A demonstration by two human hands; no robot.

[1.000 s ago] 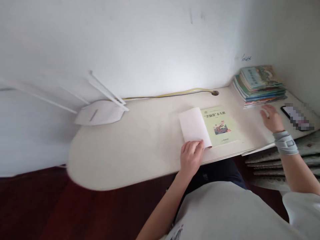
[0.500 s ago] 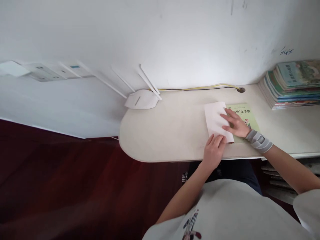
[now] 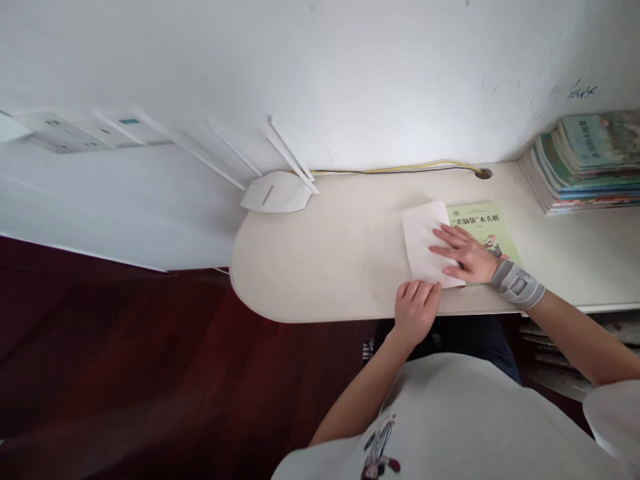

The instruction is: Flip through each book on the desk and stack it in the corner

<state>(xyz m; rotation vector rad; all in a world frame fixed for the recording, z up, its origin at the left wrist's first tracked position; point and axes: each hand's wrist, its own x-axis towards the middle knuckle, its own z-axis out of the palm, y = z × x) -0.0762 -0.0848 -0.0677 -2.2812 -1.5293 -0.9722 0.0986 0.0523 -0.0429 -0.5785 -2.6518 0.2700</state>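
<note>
A sheet of white paper (image 3: 423,240) lies on the desk and overlaps the left part of a green book (image 3: 503,237) that has Chinese lettering and a small picture on its cover. My right hand (image 3: 467,257), with a grey band on the wrist, rests with fingers spread over the paper's right side and the book. At the paper's lower edge, the fingers of my left hand (image 3: 415,310) are curled closed on it. The fingertips of that hand are partly hidden.
A white router (image 3: 277,193) with long antennas stands at the desk's left end, by the wall. Cables (image 3: 390,172) run along the wall to a hole (image 3: 483,173) in the desk (image 3: 315,267). Stacked books (image 3: 575,173) sit at the right. The desk's rounded edge is above a dark red floor (image 3: 190,373).
My left hand has shifted slightly left and down along the paper's lower edge, its fingers curling more. My right hand has slid a little lower, uncovering more of the book's title.
</note>
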